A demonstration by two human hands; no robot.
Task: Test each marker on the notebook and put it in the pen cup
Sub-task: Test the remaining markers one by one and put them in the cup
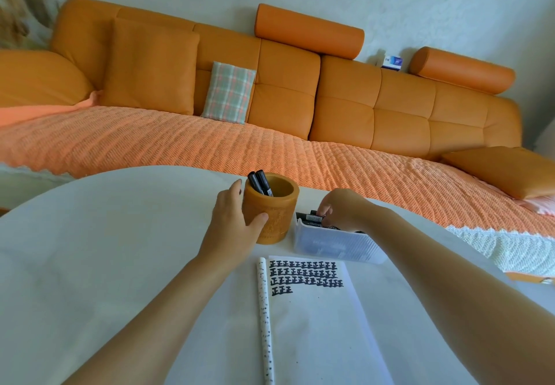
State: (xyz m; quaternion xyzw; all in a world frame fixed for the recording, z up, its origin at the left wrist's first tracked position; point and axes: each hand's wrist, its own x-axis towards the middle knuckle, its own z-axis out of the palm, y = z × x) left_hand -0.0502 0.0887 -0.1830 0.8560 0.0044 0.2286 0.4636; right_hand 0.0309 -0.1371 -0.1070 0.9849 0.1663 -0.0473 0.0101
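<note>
Left hand wraps the tan cylindrical pen cup; right hand pinches one black marker in the clear plastic tray (lift just one, cleanly) behind the white notebook.

Left hand, right hand: bare. Both forearms: bare along the full visible length, down to the lower frame edge. Both wrists: likewise uncovered. Slender build, smooth outline. Small dark mark at one left fingertip, too small to tell nail from shadow. Other nails hidden or blurred.
</note>
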